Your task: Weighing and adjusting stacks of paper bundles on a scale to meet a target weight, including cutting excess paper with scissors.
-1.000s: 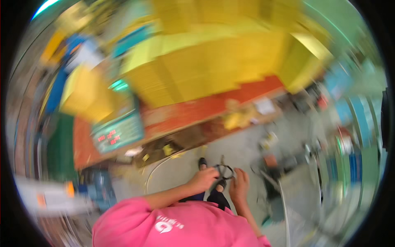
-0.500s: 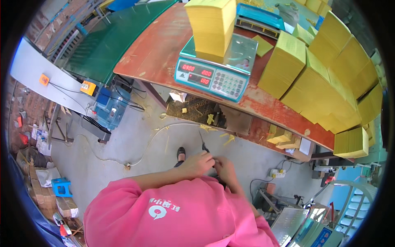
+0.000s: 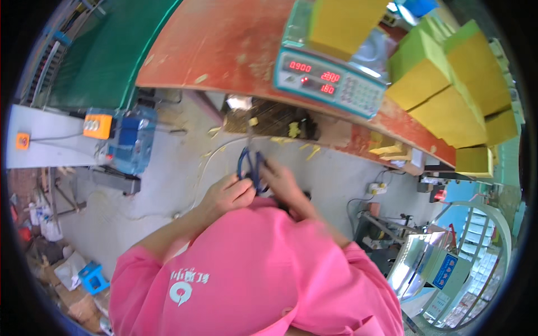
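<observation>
A pair of scissors (image 3: 244, 164) with dark blue handles is up in front of my chest, its blades pointing away from me toward the table. My left hand (image 3: 227, 195) is closed at the lower end of the left handle loop. From the other side, my right hand (image 3: 280, 180) is closed around the right handle loop, some of its fingers hidden behind it. Beyond my hands, a teal counter scale (image 3: 330, 87) with a lit red display stands on the red table (image 3: 207, 50). It carries a tall stack of yellow paper (image 3: 344, 25).
More yellow paper stacks (image 3: 448, 101) line the table's right side. Left of it are a green conveyor belt (image 3: 84, 67) and a blue motor (image 3: 137, 140). A pale cable (image 3: 202, 168) curves over the floor. A blue stool (image 3: 93, 278) stands at lower left, a metal machine (image 3: 417, 263) at lower right.
Both hands have moved left and up in view, and the scissors are now plainly visible between them. My view has turned, so the scale and paper stacks appear farther right.
</observation>
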A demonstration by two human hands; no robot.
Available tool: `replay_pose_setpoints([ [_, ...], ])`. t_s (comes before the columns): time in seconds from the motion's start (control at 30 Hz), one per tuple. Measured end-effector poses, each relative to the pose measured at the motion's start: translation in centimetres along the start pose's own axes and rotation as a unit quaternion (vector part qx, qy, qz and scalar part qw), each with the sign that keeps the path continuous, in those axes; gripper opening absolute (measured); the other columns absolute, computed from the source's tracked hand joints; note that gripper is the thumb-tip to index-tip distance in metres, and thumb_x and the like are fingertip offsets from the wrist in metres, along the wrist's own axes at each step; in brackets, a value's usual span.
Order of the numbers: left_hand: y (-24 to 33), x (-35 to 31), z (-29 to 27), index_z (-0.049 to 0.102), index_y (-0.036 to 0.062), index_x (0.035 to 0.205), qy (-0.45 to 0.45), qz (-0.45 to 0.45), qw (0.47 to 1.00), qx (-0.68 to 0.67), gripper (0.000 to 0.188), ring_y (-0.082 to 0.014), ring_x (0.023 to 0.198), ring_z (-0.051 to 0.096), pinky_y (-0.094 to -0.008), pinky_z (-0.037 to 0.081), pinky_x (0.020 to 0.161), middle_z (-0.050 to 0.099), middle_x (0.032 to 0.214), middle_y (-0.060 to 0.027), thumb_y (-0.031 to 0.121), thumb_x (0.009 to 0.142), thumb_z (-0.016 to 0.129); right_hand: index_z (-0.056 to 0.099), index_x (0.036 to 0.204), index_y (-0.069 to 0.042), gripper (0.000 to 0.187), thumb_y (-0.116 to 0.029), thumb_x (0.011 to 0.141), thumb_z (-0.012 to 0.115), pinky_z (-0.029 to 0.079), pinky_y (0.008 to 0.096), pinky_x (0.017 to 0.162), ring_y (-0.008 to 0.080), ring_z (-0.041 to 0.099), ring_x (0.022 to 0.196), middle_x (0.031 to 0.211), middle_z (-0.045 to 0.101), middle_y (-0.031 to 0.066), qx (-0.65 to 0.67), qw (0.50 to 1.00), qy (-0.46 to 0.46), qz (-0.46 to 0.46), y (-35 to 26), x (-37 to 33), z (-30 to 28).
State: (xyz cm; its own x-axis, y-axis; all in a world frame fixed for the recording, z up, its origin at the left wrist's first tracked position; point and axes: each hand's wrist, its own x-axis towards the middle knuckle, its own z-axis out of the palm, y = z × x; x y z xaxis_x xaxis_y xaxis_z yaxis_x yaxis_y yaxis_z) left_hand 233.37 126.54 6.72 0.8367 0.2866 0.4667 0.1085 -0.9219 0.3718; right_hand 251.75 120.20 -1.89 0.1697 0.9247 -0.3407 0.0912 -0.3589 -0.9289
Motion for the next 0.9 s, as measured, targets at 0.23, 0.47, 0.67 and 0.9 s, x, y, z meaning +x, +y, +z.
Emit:
replay_pose_setpoints([
  [0.23,-2.7,1.3,-3.5,0.061,0.0031,0.094,0.043,0.028,0.999,0.009,0.026,-0.0252,0.081,0.057,-0.0354,0.054,0.074,0.058,0.1,-0.0113,0.008,0.069,0.064,0.063,0.108,0.0,0.023,-0.006,0.086,0.063,0.052,0.0315,0.063,0.0238,0.067,0.072,0.088,0.065,0.0148,-0.087,0.978,0.113,-0.154,-10.2,0.0,-1.4],
  [0.47,-3.4,5.0,-3.9,0.063,0.0052,0.09,-0.057,0.088,0.994,0.039,0.024,-0.0216,0.075,0.056,-0.0319,0.052,0.068,0.058,0.096,-0.0078,0.007,0.066,0.066,0.055,0.128,0.004,0.043,-0.012,0.089,0.065,0.05,0.0297,0.087,0.0173,0.061,0.099,0.114,0.063,0.0122,0.219,0.968,-0.112,0.049,-8.7,3.5,-0.2],
  [0.67,-3.6,11.8,-5.2,0.061,0.0063,0.103,-0.048,0.175,0.983,-0.01,0.025,-0.0253,0.083,0.06,-0.0363,0.053,0.077,0.059,0.102,-0.0084,0.009,0.079,0.064,0.057,0.121,0.003,0.035,-0.01,0.089,0.064,0.05,0.029,0.081,0.0152,0.06,0.094,0.106,0.064,0.0082,0.117,0.968,-0.22,-0.021,-7.8,5.4,-4.9],
  [0.9,-8.2,24.9,-10.6,0.063,-0.0008,0.109,0.214,0.022,0.972,0.089,0.028,-0.0287,0.104,0.062,-0.0373,0.051,0.088,0.06,0.12,-0.0159,-0.004,0.082,0.063,0.058,0.107,0.0,0.035,-0.009,0.08,0.077,0.048,0.027,0.076,0.0111,0.057,0.085,0.092,0.061,0.0033,0.134,0.977,-0.163,-0.02,-8.2,3.4,-14.6],
])
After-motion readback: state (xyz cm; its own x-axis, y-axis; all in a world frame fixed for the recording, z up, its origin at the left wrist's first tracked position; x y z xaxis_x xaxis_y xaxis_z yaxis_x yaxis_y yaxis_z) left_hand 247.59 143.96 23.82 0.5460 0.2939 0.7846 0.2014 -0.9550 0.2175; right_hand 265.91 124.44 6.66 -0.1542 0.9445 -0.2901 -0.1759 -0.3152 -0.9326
